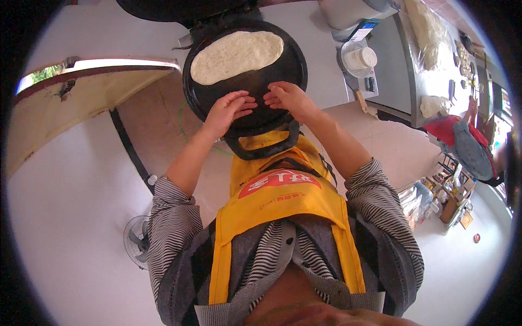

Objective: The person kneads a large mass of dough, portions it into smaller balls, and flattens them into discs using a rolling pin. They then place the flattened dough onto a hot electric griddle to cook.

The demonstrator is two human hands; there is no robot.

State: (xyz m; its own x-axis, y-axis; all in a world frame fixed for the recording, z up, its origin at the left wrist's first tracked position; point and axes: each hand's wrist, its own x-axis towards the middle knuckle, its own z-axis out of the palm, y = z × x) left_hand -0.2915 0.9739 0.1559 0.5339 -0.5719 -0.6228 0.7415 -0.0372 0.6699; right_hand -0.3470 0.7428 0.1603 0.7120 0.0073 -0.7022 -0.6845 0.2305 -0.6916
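Observation:
A long oval of pale flatbread dough (238, 57) lies across the far part of a round black electric griddle (261, 83). Over the griddle's near part is my left hand (230, 111), its fingers bent and pointing inward, with nothing seen in it. Facing it from the other side, my right hand (290, 99) also looks empty, fingers slightly curled. A gap separates the two hands, and both are nearer to me than the dough. Whether the fingertips touch the hot plate, I cannot tell. The griddle's black loop handle (261, 153) points towards my yellow apron (281, 199).
The griddle's raised lid (183, 8) stands behind it. To the right are a white tub (361, 58), a brush (361, 101) and a steel-edged table (391, 69) with plastic-covered dough (428, 36). Another person (469, 142) works there. A fan (138, 242) stands at left.

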